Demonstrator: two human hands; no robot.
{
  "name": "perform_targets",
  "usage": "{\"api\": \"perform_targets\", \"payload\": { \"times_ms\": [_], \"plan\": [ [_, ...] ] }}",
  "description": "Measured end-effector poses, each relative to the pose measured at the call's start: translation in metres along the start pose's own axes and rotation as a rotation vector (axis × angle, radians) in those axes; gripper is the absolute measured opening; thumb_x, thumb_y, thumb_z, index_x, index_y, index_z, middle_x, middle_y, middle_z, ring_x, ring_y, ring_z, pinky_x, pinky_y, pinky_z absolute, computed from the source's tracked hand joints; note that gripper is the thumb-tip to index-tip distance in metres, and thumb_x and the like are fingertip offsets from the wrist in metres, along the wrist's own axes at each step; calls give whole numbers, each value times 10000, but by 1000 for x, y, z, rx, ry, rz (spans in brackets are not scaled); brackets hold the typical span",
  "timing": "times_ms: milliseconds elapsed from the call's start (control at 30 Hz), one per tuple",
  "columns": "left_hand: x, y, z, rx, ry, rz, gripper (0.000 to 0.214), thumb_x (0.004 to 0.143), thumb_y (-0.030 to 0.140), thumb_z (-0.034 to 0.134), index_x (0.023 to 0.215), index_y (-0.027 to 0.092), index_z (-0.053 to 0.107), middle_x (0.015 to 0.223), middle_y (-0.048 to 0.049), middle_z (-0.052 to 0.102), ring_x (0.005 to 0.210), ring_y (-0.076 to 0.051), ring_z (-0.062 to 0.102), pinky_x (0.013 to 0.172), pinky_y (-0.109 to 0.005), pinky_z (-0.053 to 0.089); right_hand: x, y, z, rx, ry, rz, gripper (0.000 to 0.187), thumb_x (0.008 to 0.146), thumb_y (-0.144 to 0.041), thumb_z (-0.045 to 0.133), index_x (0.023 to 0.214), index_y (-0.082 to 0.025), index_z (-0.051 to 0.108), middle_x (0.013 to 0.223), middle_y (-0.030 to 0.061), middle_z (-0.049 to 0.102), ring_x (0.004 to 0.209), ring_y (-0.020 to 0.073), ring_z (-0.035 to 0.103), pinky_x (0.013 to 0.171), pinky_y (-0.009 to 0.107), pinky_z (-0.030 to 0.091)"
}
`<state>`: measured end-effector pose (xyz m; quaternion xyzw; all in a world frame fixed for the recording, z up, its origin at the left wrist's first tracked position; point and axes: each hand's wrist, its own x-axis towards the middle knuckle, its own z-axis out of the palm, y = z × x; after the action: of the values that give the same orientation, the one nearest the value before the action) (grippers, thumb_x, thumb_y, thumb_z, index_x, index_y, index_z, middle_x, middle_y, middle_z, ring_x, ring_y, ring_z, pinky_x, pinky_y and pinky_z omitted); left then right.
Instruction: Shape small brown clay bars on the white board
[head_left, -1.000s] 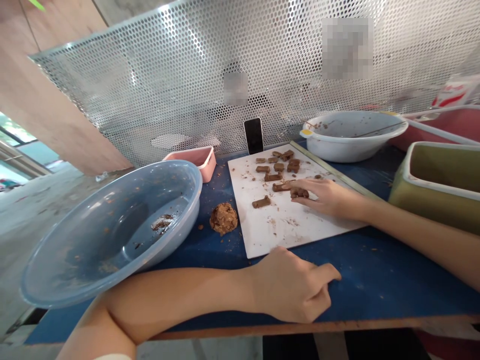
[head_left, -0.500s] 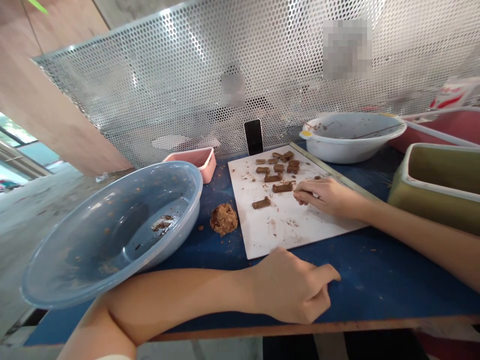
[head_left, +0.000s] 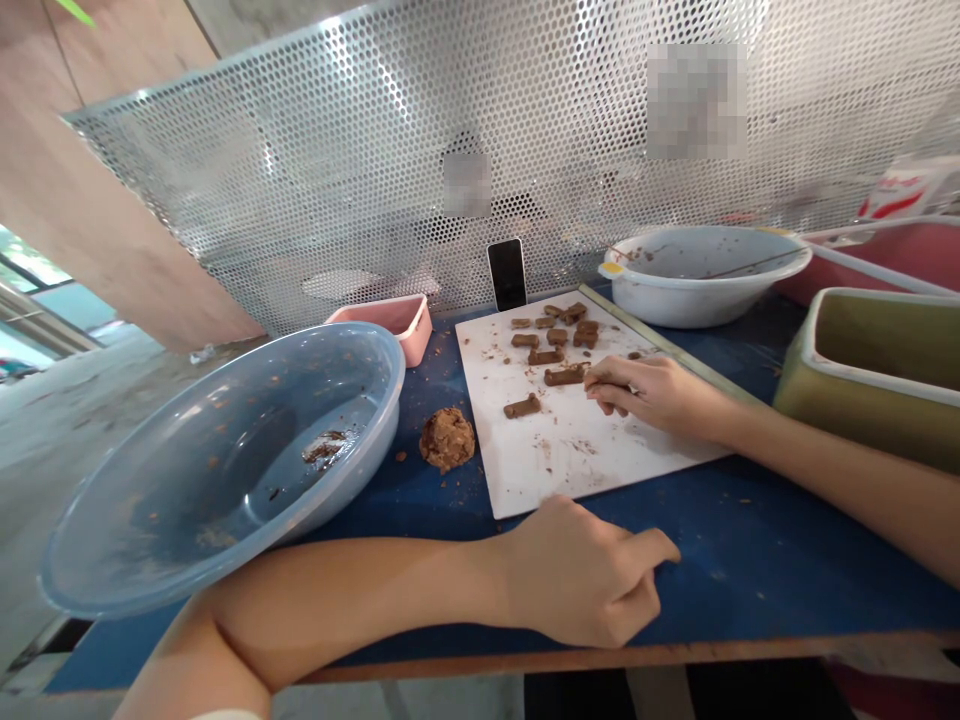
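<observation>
Over the white board (head_left: 525,470), my right hand (head_left: 652,395) has its fingers pinched together. Its fingertips are beside the right end of a brown clay-like roll (head_left: 562,377); what they hold, if anything, is too small to make out. My left hand (head_left: 585,575) rests with curled fingers on the blue tabletop, in front of the board, and nothing shows in it. A shorter brown piece (head_left: 522,406) lies by itself on the board. Behind are several more brown pieces (head_left: 556,337). A rough brown lump (head_left: 448,440) sits left of the board.
A large blue basin (head_left: 225,480) stands at left, a pink tub (head_left: 409,325) behind it. A phone (head_left: 508,275) leans against the perforated metal screen (head_left: 360,200). To the right are a white basin (head_left: 697,290), an olive container (head_left: 862,370) and a red container (head_left: 900,262). A strip (head_left: 675,350) edges the board.
My right hand has shifted slightly left, closer to the brown roll, and its fingers have changed position a little. My left hand and the pieces on the board look unchanged.
</observation>
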<state>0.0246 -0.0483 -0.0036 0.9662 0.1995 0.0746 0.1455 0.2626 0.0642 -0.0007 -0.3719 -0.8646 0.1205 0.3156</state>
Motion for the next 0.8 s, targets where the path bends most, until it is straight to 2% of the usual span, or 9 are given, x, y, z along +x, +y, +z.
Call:
{"api": "perform_targets", "payload": {
  "times_ms": [133, 233, 400, 533, 800],
  "plan": [
    [0, 0, 0, -6, -1, -2, 269, 1010, 246, 553, 1250, 206, 668, 831, 26, 801, 661, -178, 738, 517, -302, 433, -3, -5, -6, -23, 35, -30, 330, 1118, -401, 487, 849, -265, 619, 674, -36, 709, 640, 153, 694, 690, 296, 493],
    [0, 1, -1, 1, -1, 0, 248, 1015, 243, 545, 1225, 204, 669, 829, 18, 801, 651, -173, 729, 518, -292, 425, -3, -6, -9, -43, 38, -35, 404, 1138, -422, 442, 798, -264, 591, 651, -29, 687, 623, 155, 676, 683, 305, 478],
    [0, 1, -1, -2, 1, -4, 251, 1010, 244, 544, 1224, 202, 669, 828, 17, 805, 661, -178, 735, 516, -288, 408, -4, -4, -7, -48, 82, -29, 324, 1124, -455, 485, 888, -266, 600, 688, -30, 678, 619, 161, 659, 663, 306, 463],
    [0, 0, 0, -3, 0, 4, 257, 1011, 245, 535, 1228, 201, 667, 844, 11, 811, 674, -181, 744, 528, -286, 416, -5, -2, -5, -56, 82, -23, 266, 1116, -470, 512, 986, -266, 624, 759, -8, 704, 688, 188, 695, 686, 315, 477],
    [0, 0, 1, -7, 7, 4, 268, 1013, 250, 532, 1241, 202, 663, 828, 11, 807, 663, -179, 741, 526, -284, 407, -5, 2, 3, -47, 121, -40, 207, 1074, -475, 637, 1098, -275, 688, 911, 16, 793, 794, 201, 750, 774, 327, 557]
  ]
}}
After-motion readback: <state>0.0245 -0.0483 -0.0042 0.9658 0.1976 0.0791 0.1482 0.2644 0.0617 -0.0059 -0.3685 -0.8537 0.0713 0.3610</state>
